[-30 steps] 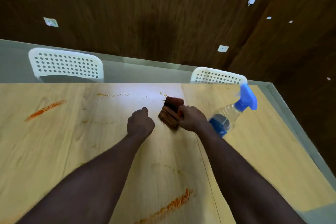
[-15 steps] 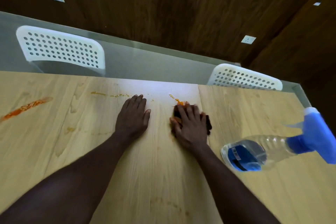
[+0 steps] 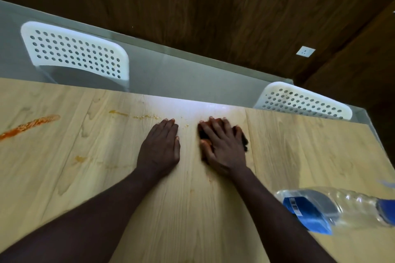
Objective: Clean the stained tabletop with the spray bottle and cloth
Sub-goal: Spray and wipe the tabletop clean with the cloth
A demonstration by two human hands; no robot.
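My right hand (image 3: 224, 147) presses flat on a dark cloth (image 3: 243, 137) near the far edge of the light wooden tabletop (image 3: 85, 177); only the cloth's edges show around the fingers. My left hand (image 3: 161, 148) lies flat on the table beside it, fingers together, holding nothing. Orange stains remain: a long streak (image 3: 30, 125) at far left, a thin smear with crumbs (image 3: 132, 115) left of my left hand, and a small blot (image 3: 80, 158). The clear spray bottle (image 3: 333, 205) with a blue label stands at the right; its blue head is cut off by the frame edge.
Two white perforated chairs stand beyond the far edge, one at left (image 3: 77, 53) and one at right (image 3: 303, 100). A grey floor strip and dark wood wall (image 3: 213, 17) with sockets lie behind. The table's right edge (image 3: 380, 143) is close to the bottle.
My right hand went from gripping the cloth to pressing it flat and slid it toward the far edge over the small orange stain. My left fist opened flat. The view shifted forward.
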